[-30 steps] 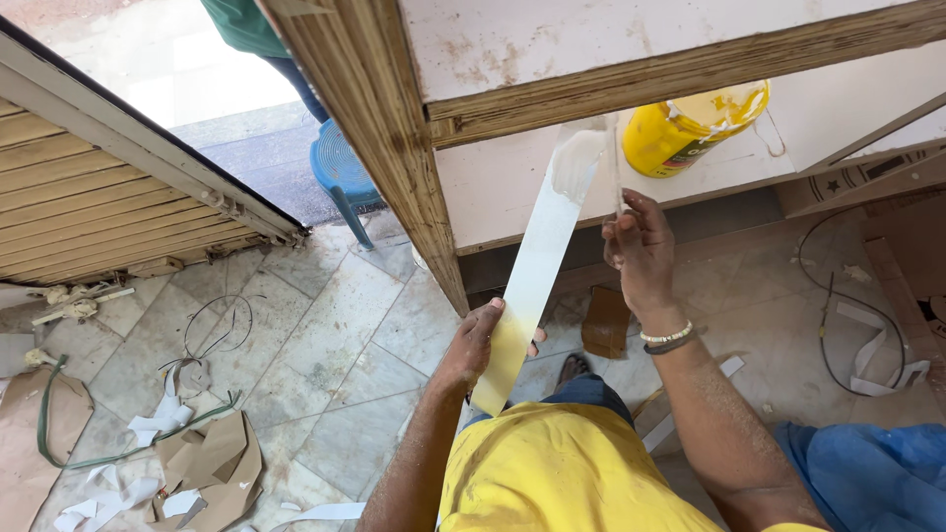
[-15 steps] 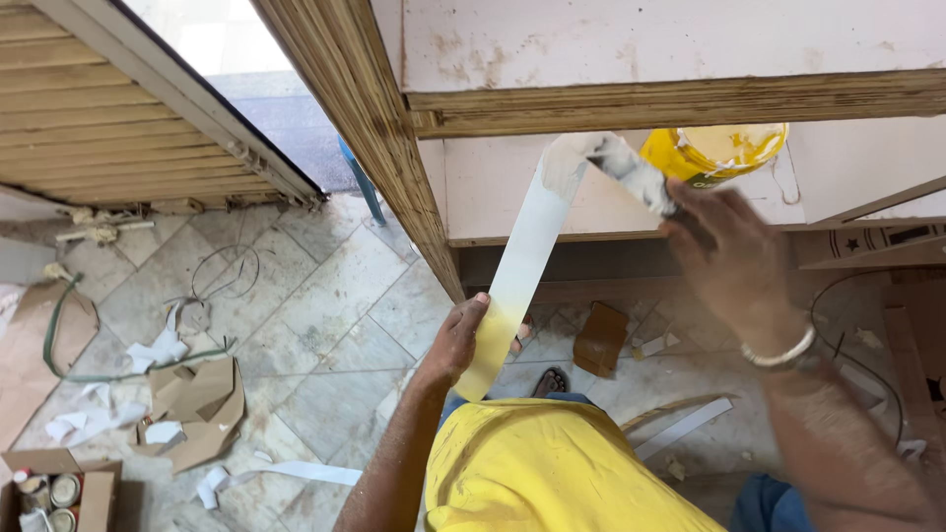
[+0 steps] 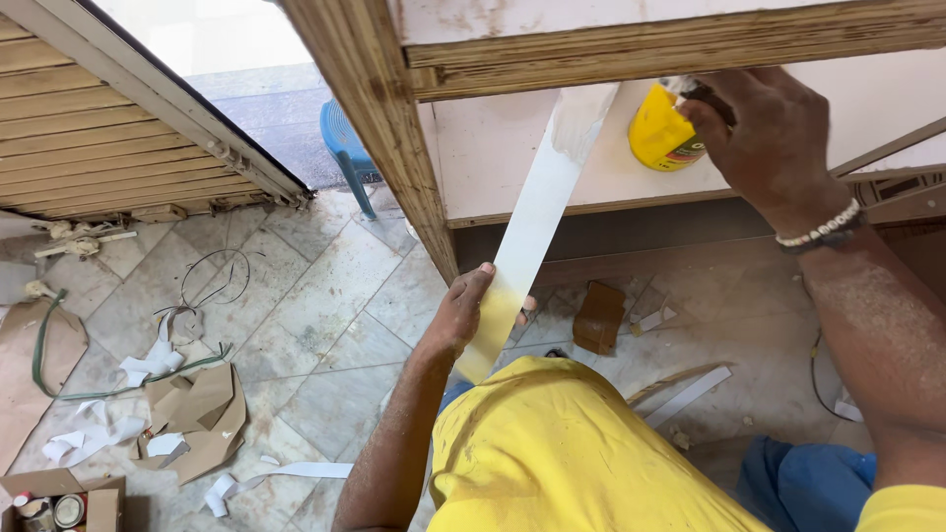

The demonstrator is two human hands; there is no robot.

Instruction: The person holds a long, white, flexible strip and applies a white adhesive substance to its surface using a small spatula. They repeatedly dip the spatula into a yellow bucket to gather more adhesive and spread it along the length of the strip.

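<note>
The left hand (image 3: 463, 315) pinches the low end of a long white strip (image 3: 537, 222), w/ its top leaning on the wood frame (image 3: 374, 108). Just right of the strip, the right hand (image 3: 774, 138) is wrapped round a yellow bottle (image 3: 662, 133) (glue, maybe). A loose pinch could let the strip slide down.

On the tiled floor (image 3: 325, 325), near its left edge, lie torn cardboard pieces (image 3: 202, 409), white strip offcuts (image 3: 148, 363) and a green band (image 3: 44, 340). A looped wire (image 3: 212, 276) rests beside them. A blue plastic chair (image 3: 345, 143) stands by the slatted shutter (image 3: 99, 148). A small brown block (image 3: 598, 317) lies under the cabinet.
</note>
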